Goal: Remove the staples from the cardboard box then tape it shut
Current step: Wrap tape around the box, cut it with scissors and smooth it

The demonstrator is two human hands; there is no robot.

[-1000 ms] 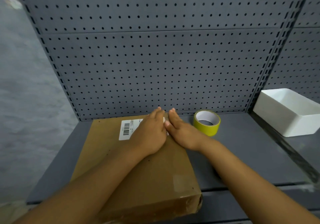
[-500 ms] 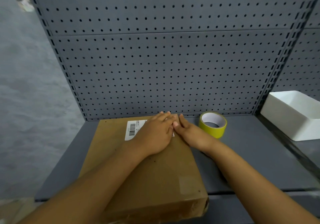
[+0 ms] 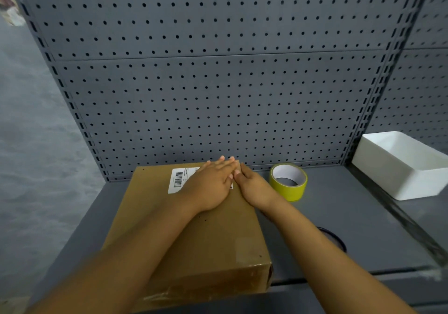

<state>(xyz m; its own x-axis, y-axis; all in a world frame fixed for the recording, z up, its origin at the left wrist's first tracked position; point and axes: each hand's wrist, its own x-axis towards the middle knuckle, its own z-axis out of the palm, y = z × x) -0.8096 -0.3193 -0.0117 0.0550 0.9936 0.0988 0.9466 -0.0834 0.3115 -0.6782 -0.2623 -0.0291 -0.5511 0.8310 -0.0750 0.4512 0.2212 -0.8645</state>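
A brown cardboard box (image 3: 206,241) lies flat on the grey shelf (image 3: 339,216), with a white barcode label (image 3: 178,180) near its far edge. My left hand (image 3: 211,185) rests palm down on the far part of the box top, partly covering the label. My right hand (image 3: 252,187) lies beside it along the box's far right edge, fingertips touching the left hand. Neither hand holds anything. A roll of yellow tape (image 3: 288,182) stands on the shelf just right of my right hand. No staples can be made out.
A white plastic bin (image 3: 400,165) sits at the right on the adjoining shelf. A dark round object (image 3: 335,239) peeks out from under my right forearm. A grey pegboard (image 3: 218,83) closes the back.
Both hands have stayed flat on the box's far end, edging slightly toward its far edge. The head camera has shifted a little.
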